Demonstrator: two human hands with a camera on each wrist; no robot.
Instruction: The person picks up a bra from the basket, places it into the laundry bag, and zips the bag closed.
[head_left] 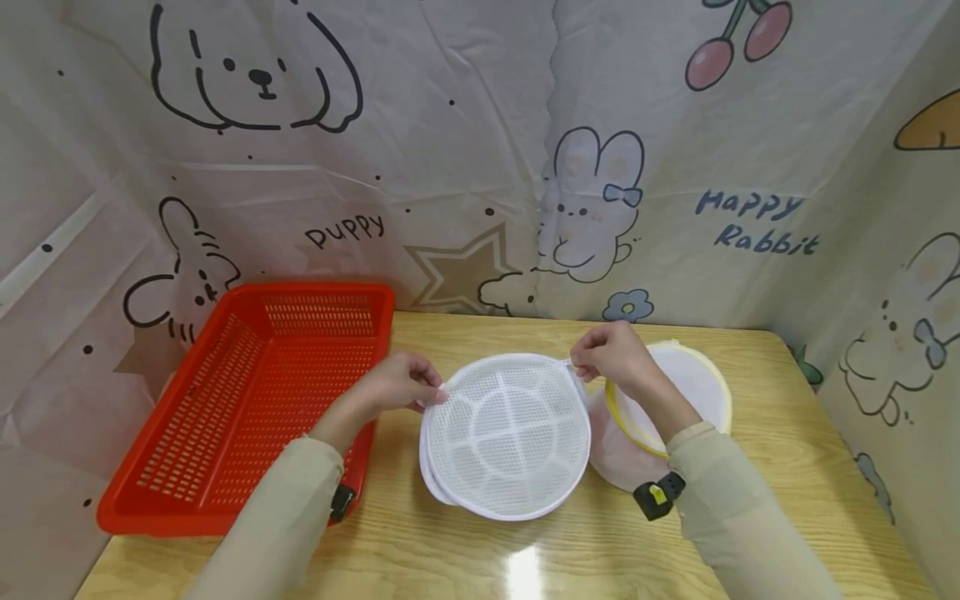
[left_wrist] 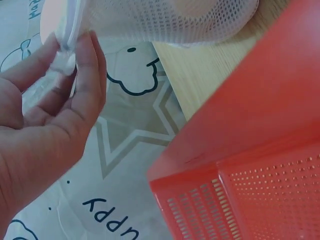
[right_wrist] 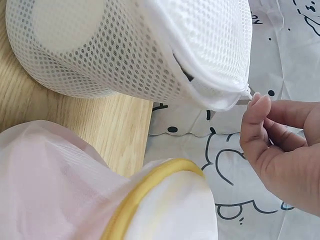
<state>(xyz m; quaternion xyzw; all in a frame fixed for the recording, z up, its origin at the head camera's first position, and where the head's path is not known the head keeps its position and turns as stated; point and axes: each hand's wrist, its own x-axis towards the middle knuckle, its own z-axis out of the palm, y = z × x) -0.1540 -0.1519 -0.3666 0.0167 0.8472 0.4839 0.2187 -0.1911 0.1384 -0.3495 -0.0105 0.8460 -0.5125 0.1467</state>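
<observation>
A round white mesh laundry bag (head_left: 510,437) stands on the table between my hands, its flat mesh top facing up. My left hand (head_left: 401,382) pinches the bag's rim at its left side, where the left wrist view shows the zipper edge (left_wrist: 75,25) between thumb and fingers. At the opposite side of the rim, my right hand (head_left: 618,358) pinches the small zipper pull (right_wrist: 248,92) between thumb and forefinger. A short dark gap (right_wrist: 184,67) shows along the zipper beside it. Under my right forearm lies another bag, pale pink with a yellow-trimmed white top (head_left: 693,379).
A red perforated plastic basket (head_left: 378,358) sits on the left of the wooden table (head_left: 465,550), close to my left forearm. Behind the table hangs a printed cloth (head_left: 450,167) with cartoon animals, and it continues along both sides.
</observation>
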